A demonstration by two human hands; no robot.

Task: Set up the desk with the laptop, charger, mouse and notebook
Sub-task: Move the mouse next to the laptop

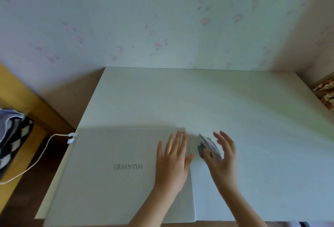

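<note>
A closed silver laptop (115, 172) lies flat on the white desk (235, 103), at its left front. My left hand (171, 161) rests flat on the lid's right part, fingers spread. A white charger cable (41, 154) is plugged into the laptop's left edge and trails off to the left. Just right of the laptop lies a grey and white mouse (207, 145). My right hand (222, 156) is cupped over the mouse's near right side with fingers apart, thumb touching it. No notebook is in view.
The desk's back edge meets a pale flowered wall. A black and white checkered bag (12, 141) sits on a yellow surface at the far left. A crumpled brown thing (325, 91) lies past the desk's right edge.
</note>
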